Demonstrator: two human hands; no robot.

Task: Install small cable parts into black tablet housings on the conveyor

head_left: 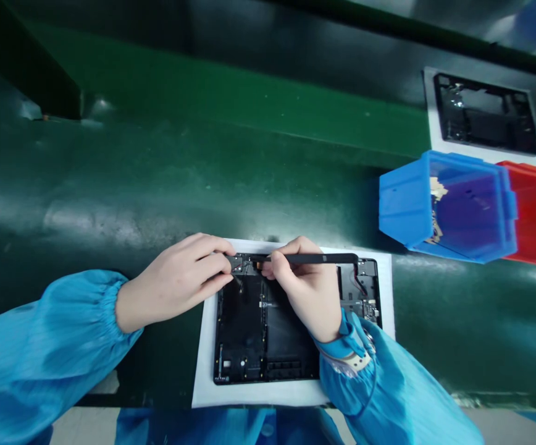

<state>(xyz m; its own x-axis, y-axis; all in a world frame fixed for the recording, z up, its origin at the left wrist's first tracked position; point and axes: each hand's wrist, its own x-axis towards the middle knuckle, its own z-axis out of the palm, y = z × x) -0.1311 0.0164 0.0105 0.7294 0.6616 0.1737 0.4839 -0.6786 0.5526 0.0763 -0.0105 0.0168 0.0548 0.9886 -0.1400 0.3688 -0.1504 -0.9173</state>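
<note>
Head view: right hand [311,290] pinches black tweezer-like tool [326,258] pen-style, presumably for precision; left hand [181,279], grip unclear, seemingly steadies laptop chassis [242,321].

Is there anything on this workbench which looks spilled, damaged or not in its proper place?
Nothing clearly stands out: no spill is visible, and the open black rectangular device housing lies on its white sheet. The pale streaks on the glossy green tabletop could be wear or reflected light.
</note>
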